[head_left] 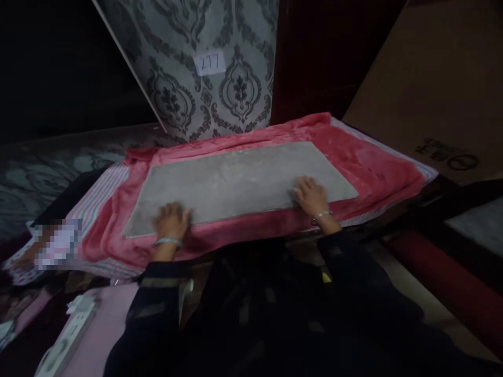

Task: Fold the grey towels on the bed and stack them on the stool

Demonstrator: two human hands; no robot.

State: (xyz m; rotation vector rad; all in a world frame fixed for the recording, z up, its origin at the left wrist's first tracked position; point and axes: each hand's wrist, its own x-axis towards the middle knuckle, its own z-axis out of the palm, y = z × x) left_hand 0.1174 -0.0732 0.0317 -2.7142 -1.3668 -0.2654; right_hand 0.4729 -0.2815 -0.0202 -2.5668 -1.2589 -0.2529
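Note:
A flat grey rectangular piece, perhaps cloth or a mat point(236, 180), lies spread out before me; its exact kind I cannot make out. Beneath it is a pink plush blanket point(377, 165), rumpled around the edges. My left hand point(172, 219) rests palm down at the grey piece's near left edge, fingers spread and a little blurred. Toward the near right edge, my right hand point(311, 195) lies flat on it, fingers stretched out. Both wrists wear bracelets. Neither hand grips anything.
Striped cloth point(98, 191) shows under the blanket. A power strip point(70, 335) lies on a pink surface at lower left. Patterned wallpaper with a paper label point(210, 62) reading 277 stands behind. A large cardboard box point(440, 89) is at right.

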